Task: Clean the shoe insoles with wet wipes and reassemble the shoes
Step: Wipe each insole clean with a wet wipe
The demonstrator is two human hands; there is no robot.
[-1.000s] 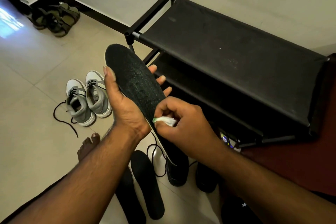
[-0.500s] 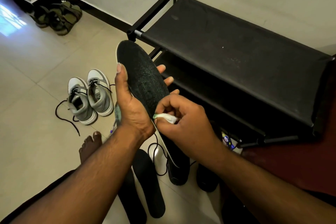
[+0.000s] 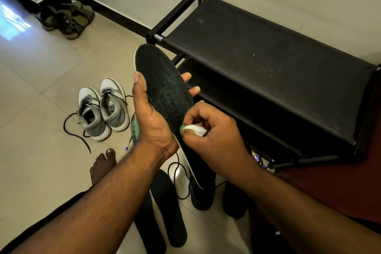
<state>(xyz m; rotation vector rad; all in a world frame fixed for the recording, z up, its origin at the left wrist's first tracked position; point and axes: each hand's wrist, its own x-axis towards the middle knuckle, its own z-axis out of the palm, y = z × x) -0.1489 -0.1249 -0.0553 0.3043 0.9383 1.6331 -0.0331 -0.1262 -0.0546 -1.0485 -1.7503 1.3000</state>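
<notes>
Black, speckled foam insole point(image 3: 165, 88) sits at centre frame, cradled from beneath by the left hand point(image 3: 152, 117), thumb clamping its near edge so the top face is presented for wiping. The right hand point(image 3: 212, 130) pinches a wadded white wet wipe point(image 3: 194, 129) against the heel end. Two more black insoles point(image 3: 169, 208) lie on the tiled floor point(image 3: 41, 80) below, apparently staged within reach.

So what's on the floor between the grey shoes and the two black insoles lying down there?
In the head view, a pen, a green-flecked insole and the person's bare foot.
</notes>
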